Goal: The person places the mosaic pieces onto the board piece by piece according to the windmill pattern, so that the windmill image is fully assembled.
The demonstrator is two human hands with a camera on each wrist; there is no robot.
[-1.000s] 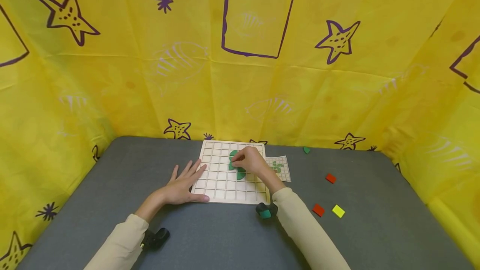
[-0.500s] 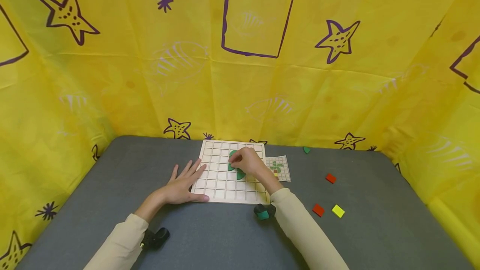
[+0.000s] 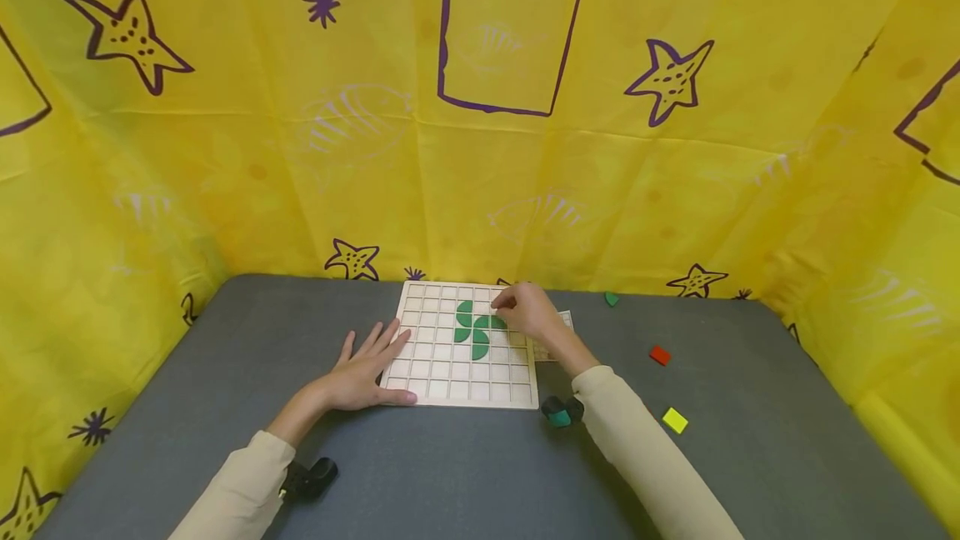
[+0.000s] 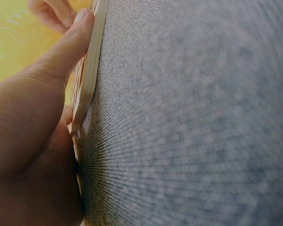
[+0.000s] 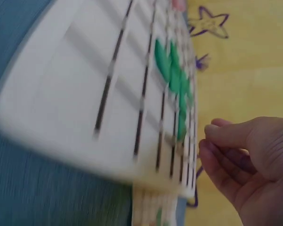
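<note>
A pale wooden grid board [image 3: 442, 369] lies on the grey table. My left hand [image 3: 365, 373] is spread with straight fingers over its left edge, the thumb along the near edge; in the left wrist view the thumb [image 4: 68, 49] rests on the board's side. Several green rounded tiles [image 3: 480, 346] sit in cells near the board's middle, in a pinwheel-like shape. My right hand [image 3: 527, 311] hovers over the board's upper right, close to the rightmost green tile [image 3: 490, 322]. In the right wrist view its fingers [image 5: 226, 136] are loosely bent, with nothing between them.
A small printed grid card [image 3: 566, 322] lies right of the board, partly behind my right hand and wrist. Farther right are a green tile [image 3: 611, 298], a red tile [image 3: 660, 355] and a yellow tile [image 3: 675, 420]. A yellow patterned cloth [image 3: 480, 190] rises behind the table.
My right hand has moved right off the green tiles, leaving them in view on the board. Its sleeve now hides the nearer red tile. The left hand stays in place.
</note>
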